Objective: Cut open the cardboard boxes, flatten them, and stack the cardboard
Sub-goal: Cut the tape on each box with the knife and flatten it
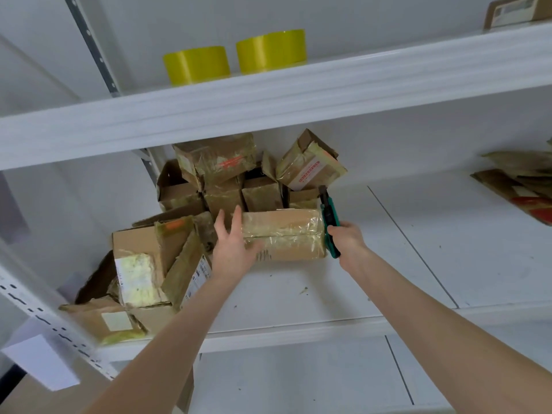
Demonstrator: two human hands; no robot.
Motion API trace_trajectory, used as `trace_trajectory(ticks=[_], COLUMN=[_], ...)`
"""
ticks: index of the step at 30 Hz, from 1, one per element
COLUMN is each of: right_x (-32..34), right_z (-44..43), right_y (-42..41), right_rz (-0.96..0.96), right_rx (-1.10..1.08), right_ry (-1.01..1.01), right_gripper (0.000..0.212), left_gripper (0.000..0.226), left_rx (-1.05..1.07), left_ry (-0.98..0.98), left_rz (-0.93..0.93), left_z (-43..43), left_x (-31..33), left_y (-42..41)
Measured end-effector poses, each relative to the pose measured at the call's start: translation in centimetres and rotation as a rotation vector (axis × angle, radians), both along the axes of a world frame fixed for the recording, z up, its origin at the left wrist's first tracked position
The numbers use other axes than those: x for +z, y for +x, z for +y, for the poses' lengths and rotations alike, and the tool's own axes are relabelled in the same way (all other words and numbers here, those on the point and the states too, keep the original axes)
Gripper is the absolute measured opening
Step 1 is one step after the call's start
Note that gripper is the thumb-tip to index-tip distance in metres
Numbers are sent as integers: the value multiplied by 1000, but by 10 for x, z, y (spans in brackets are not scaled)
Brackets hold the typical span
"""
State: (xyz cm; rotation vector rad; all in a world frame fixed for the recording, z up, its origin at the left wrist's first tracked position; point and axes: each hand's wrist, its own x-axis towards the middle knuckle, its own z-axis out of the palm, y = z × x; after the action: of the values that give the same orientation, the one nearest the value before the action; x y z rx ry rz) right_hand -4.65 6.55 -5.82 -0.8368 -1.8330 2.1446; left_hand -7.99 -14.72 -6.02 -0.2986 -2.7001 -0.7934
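While our left hand lies spread on the taped cardboard box, toward the left edge of the shelf, our right hand grips a green utility knife at the box's right end.

Noted bare: left hand and right hand. Same for left forearm and right forearm, uncovered along the whole visible length. Slender, smooth, narrowing toward the wrists, broadening toward the lower frame edge. Wrists bare too. Nails too small to make out.
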Motion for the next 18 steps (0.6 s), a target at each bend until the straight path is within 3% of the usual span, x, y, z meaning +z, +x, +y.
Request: trace_trajectory(ticks=[3,7,12,18], right_x=[5,8,-5,-3], right_z=[2,4,7,9], right_y=[-3,-3,1,10], right_rz=[-7,-18,17,127], right_rx=[-9,28,-42,5], right_ry=[-66,-106,5,-172], right_gripper=[15,19,19,14], left_gripper=[131,133,120,121], left_rx=[-43,47,112,-20], left_ry=[-299,-654,-759,-822], left_rz=[-23,94,193,244], left_z=[2,7,19,31], left_x=[4,2,7,4], left_y=[-2,-2,-6,-10])
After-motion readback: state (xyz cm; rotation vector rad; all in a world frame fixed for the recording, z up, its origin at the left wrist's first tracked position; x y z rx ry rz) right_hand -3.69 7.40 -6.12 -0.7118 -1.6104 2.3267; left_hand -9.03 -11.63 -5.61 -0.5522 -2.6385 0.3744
